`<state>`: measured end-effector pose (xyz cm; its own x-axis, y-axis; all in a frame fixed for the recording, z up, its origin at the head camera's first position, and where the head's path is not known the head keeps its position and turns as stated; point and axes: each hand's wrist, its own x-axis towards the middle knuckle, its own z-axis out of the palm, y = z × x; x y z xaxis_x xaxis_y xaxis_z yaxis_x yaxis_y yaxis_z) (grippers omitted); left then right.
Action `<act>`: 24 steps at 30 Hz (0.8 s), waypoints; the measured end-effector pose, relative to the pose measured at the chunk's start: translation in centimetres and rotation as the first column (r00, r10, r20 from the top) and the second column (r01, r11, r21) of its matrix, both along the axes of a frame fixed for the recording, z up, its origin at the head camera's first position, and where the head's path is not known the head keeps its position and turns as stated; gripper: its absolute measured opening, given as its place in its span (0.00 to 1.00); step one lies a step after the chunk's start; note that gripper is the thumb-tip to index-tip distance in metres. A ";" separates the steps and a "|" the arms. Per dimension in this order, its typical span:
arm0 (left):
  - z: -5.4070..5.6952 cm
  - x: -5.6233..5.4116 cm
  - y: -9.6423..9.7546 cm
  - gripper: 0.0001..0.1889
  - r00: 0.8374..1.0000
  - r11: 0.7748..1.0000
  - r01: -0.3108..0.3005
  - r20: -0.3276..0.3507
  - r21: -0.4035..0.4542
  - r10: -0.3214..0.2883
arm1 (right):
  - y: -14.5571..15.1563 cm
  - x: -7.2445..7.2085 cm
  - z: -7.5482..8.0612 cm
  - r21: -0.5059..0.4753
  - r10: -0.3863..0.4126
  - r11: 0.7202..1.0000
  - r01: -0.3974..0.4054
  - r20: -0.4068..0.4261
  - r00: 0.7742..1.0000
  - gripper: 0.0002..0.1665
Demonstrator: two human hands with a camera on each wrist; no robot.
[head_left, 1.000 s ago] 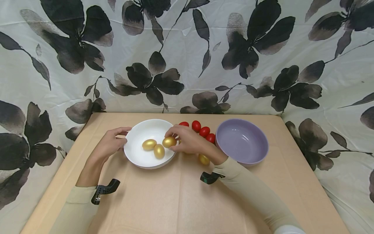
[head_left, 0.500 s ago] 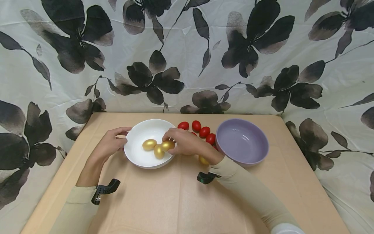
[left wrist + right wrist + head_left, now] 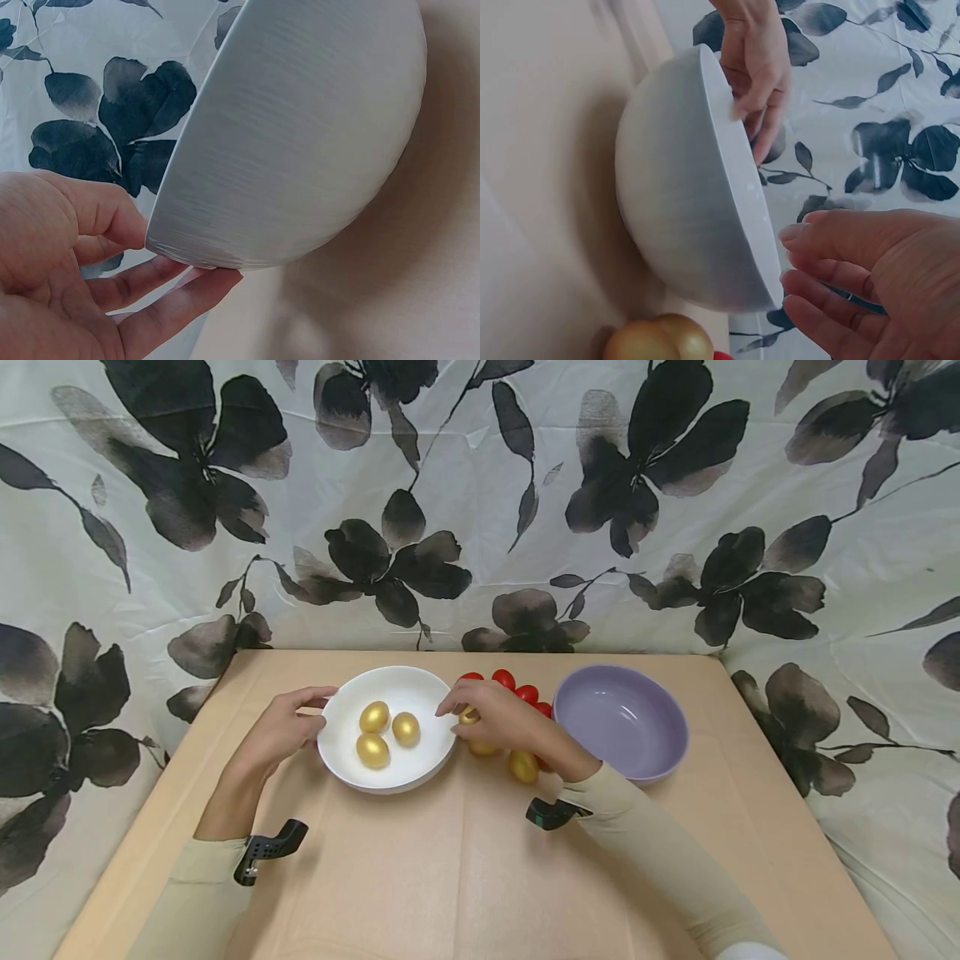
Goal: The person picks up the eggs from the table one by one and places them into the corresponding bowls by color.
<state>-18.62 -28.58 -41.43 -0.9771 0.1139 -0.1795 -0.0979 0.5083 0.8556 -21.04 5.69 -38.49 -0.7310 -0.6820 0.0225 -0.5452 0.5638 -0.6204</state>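
Note:
A white bowl [image 3: 427, 693] holds three golden eggs [image 3: 372, 750] lying apart on its bottom. My left hand [image 3: 285, 727] pinches the bowl's left rim; in the left wrist view the thumb is at the edge and fingers touch the outer wall. Beside the bowl's right rim, my right hand [image 3: 498, 718] hovers with loosely bent fingers and nothing held, as the right wrist view shows. Under and near it lie more golden eggs [image 3: 523, 766] on the table, partly hidden by the hand. Red eggs [image 3: 504, 678] lie behind it, some covered by the hand and forearm.
A purple bowl [image 3: 621, 718] stands right of the eggs, with the right forearm passing in front of its near left side. The wooden table [image 3: 390, 877] ends at the back against a floral cloth [image 3: 480, 527]. Each wrist wears a black device [image 3: 555, 814].
My right hand lets go of a golden egg in the white bowl and moves right, out past the rim. The eggs inside have shifted. My left hand stays put.

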 end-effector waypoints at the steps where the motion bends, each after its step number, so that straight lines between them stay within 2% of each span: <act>1: 0.0 0.0 0.0 0.32 1.000 1.000 0.000 -0.001 0.003 0.000 | 0.2 -0.1 -0.1 -0.013 0.000 1.000 0.000 0.005 1.000 0.17; 6: 0.0 0.0 0.0 0.32 1.000 1.000 -0.001 -0.003 0.009 0.001 | 1.2 -0.2 -0.3 -0.059 0.007 0.998 -0.004 0.047 0.999 0.19; 13: 0.0 -0.1 0.1 0.32 1.000 1.000 -0.007 -0.001 0.000 0.007 | 1.9 -0.4 -0.6 -0.053 0.007 0.999 -0.007 0.010 1.000 0.20; 17: 0.0 -0.2 0.2 0.31 1.000 1.000 -0.012 0.002 -0.001 0.012 | 2.1 -0.5 -0.7 -0.070 0.011 0.998 -0.010 0.016 1.000 0.21; 21: -0.1 -0.3 0.3 0.31 1.000 1.000 -0.015 0.004 -0.001 0.015 | 2.2 -0.1 -0.9 -0.091 0.062 0.994 -0.058 0.043 0.997 0.24; 24: -0.2 -0.4 0.4 0.31 1.000 1.000 -0.020 0.006 -0.002 0.020 | 2.4 0.5 -1.1 -0.072 0.099 0.993 -0.096 0.033 0.995 0.26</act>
